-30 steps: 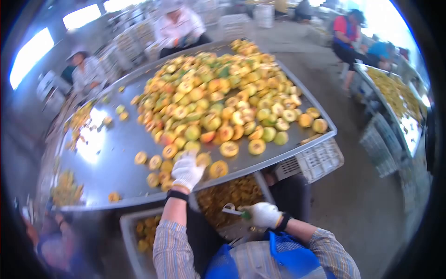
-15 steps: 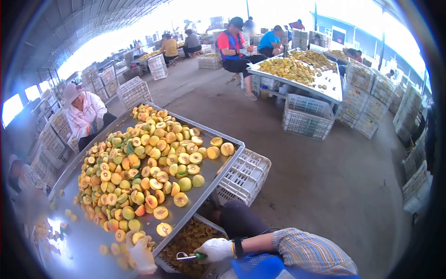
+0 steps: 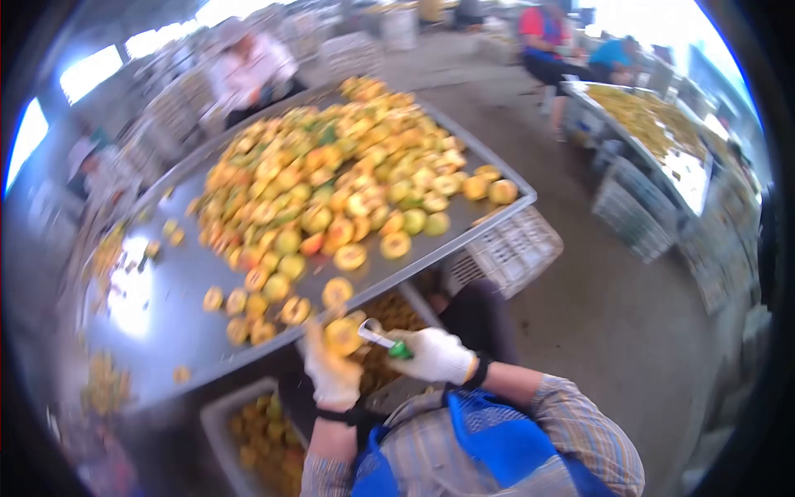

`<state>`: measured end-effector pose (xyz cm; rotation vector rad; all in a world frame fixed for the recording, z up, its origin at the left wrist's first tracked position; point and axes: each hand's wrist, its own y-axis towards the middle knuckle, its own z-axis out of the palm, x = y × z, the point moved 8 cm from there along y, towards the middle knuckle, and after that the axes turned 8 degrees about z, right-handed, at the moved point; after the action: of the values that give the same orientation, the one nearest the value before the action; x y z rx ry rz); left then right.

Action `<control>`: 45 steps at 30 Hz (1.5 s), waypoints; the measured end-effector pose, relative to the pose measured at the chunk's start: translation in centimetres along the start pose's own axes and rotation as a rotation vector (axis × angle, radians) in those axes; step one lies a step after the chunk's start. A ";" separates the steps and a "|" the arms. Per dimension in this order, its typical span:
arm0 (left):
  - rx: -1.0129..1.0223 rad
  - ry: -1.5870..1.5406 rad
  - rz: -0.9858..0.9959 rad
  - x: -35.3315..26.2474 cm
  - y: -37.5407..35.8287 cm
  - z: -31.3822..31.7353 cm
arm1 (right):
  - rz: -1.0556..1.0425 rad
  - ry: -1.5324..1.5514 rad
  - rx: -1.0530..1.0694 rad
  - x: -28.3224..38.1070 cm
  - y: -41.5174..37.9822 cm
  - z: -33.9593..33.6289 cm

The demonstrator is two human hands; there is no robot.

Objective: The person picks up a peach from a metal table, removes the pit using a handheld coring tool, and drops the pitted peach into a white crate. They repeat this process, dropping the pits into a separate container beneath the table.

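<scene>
My left hand [image 3: 331, 369], in a white glove, is closed around a yellow peach half [image 3: 343, 336], cut face up, at the table's near edge. Gripped in my gloved right hand [image 3: 435, 354] is a pitting tool [image 3: 400, 349] with a green handle and a looped metal end. That loop is right beside the fruit; whether it touches is blurred. Beyond my hands a heap of halved peaches [image 3: 331, 182] covers much of the metal table [image 3: 178, 265]. Below my hands is a crate of pits and scraps [image 3: 393, 311].
A crate with peach halves [image 3: 217, 418] stands low at the left, near my legs. An upturned white crate [image 3: 517, 248] is under the table's right corner. Across the table sits a person in a pink top [image 3: 257, 70]. Another fruit-covered table [image 3: 704, 178] stands to the right.
My left hand has come off the table's fruit to the near edge with a peach half. My right hand has raised the pitting tool to it. The view has swung left and down.
</scene>
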<state>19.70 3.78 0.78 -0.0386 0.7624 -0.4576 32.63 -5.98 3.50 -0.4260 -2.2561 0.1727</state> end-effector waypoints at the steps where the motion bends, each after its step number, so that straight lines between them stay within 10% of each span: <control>1: -0.018 -0.003 0.005 0.3 -0.1 -0.2 | -0.035 -0.029 -0.023 0.6 -0.2 0.0; 28: -0.094 0.106 -0.028 2.5 -2.9 0.7 | -0.098 -0.173 0.138 -2.6 1.0 5.8; 32: -0.041 0.066 -0.029 1.9 -2.6 1.5 | -0.364 -0.281 0.249 -2.2 0.1 7.9; 37: 0.347 -0.230 -0.126 2.1 -2.2 4.4 | -0.204 0.649 0.650 0.7 -1.5 7.6; 39: 0.375 -0.306 -0.145 2.7 -2.0 4.1 | 0.055 0.546 0.936 -0.7 -2.3 9.5; 45: -0.283 0.229 0.238 -5.8 -1.7 -7.5 | 0.044 0.514 0.664 -2.3 0.1 7.2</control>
<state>10.36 5.63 -0.54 -0.1596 1.0391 -0.1253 28.59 -6.58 -2.88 -0.1341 -1.5674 0.7217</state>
